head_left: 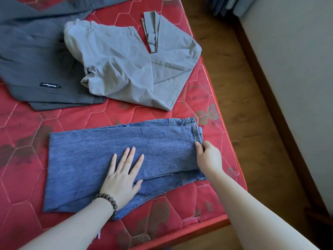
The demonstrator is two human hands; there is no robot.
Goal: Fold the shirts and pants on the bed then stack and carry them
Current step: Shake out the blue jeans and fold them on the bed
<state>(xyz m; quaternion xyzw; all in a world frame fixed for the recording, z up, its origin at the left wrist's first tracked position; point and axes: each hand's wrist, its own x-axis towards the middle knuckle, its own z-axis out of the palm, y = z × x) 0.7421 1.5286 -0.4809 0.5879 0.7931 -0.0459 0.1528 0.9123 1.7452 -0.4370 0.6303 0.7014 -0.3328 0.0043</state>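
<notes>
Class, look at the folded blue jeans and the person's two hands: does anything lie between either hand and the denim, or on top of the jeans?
Nothing visible does. The left hand lies flat on the jeans, and the right hand pinches their right end. The light grey trousers and dark grey garment lie farther up the red mattress, apart from the jeans.

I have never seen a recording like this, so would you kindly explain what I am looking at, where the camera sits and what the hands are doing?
There is no machine here: a person wears one camera on the head, looking down at a red mattress. The left hand presses flat on partly folded blue jeans. The right hand pinches the jeans' edge near the waistband. Farther back lie crumpled light grey trousers, partly overlapping a dark grey garment.
</notes>
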